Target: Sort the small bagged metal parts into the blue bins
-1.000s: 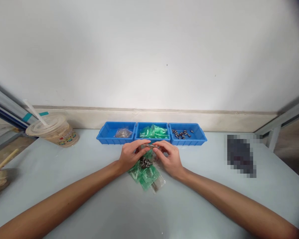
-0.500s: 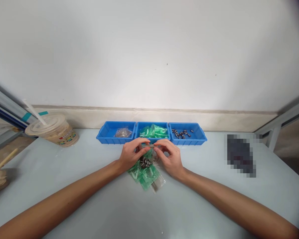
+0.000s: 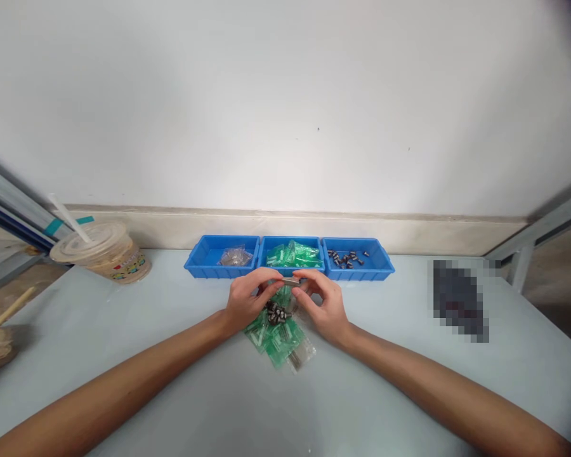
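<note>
A slim grey, metal-looking piece (image 3: 291, 281) is pinched between the fingertips of my two hands, above the table's middle. My left hand (image 3: 252, 295) grips its left end between thumb and fingers. At the other end, the thumb and fingers of my right hand (image 3: 324, 303) are closed on it. Its exact kind is too small to make out. Below my hands lies a heap of small dark metal fittings (image 3: 276, 313) on green printed plastic bags (image 3: 280, 343). A clear bag (image 3: 302, 355) with thin metal pieces lies at the heap's front right. My fingers partly cover the heap's back.
Three blue trays stand along the wall: the left tray (image 3: 202, 257) holds clear bags, the middle tray (image 3: 291, 271) green bags, the right tray (image 3: 378, 263) loose metal fittings. A lidded drink cup (image 3: 105, 251) stands left. A blurred dark item (image 3: 458, 298) lies right.
The grey piece has turned and shifted slightly right, and now shows more of its broad side. My fingers have shifted around it. The camera view has moved a little.
</note>
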Available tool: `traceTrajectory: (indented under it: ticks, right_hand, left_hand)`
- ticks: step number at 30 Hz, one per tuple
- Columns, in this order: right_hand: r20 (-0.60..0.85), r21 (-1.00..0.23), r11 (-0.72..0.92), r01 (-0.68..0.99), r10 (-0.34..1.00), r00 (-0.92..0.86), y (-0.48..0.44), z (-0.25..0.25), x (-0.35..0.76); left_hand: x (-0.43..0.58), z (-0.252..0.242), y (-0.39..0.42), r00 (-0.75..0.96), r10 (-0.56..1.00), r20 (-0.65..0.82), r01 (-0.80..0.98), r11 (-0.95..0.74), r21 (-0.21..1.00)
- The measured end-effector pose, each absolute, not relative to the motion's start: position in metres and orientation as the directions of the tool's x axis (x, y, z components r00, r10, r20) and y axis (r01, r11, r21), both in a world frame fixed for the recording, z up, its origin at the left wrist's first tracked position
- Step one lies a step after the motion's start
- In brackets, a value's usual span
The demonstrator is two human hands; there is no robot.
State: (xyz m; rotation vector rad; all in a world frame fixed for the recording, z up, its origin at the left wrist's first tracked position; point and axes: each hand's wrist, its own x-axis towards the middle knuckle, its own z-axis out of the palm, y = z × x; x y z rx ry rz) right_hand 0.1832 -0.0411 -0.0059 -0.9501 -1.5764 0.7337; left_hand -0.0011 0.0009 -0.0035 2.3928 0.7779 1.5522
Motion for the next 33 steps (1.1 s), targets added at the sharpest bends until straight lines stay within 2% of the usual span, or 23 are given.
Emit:
traceTrajectory:
  ticks: [5, 12, 17, 22, 27, 30, 33]
  right_hand:
    - [0.475, -0.849, 0.481, 0.218, 0.876, -0.082, -0.04, -0.004, 0.183]
    - [0.538, -0.82, 0.531, 0.214, 0.843, -0.031, -0.039, -0.005, 0.182]
    - [0.588, -0.789, 0.574, 0.219, 0.809, -0.005, -0.04, -0.006, 0.182]
    - [0.578, -0.798, 0.567, 0.203, 0.816, -0.004, -0.042, -0.004, 0.182]
    - [0.565, -0.805, 0.554, 0.213, 0.825, -0.006, -0.043, -0.005, 0.183]
    - [0.569, -0.798, 0.559, 0.225, 0.822, -0.024, -0.042, -0.004, 0.183]
    - [0.575, -0.793, 0.569, 0.22, 0.817, -0.039, -0.041, -0.004, 0.183]
  left_hand:
    - [-0.002, -0.008, 0.002, 0.328, 0.473, 0.818, 0.26, -0.877, 0.403]
    - [0.0, -0.009, 0.001, 0.267, 0.576, 0.772, 0.327, -0.808, 0.49]
    - [0.001, -0.006, 0.001, 0.313, 0.651, 0.692, 0.33, -0.758, 0.563]
    - [-0.002, 0.01, 0.005, 0.238, 0.762, 0.602, 0.362, -0.645, 0.673]
    - [-0.018, 0.047, 0.026, 0.142, 0.859, 0.491, 0.463, -0.496, 0.734]
    - [-0.037, 0.062, 0.048, 0.164, 0.917, 0.364, 0.602, -0.385, 0.7]
    - [-0.057, 0.063, 0.071, 0.292, 0.933, 0.211, 0.757, -0.361, 0.545]
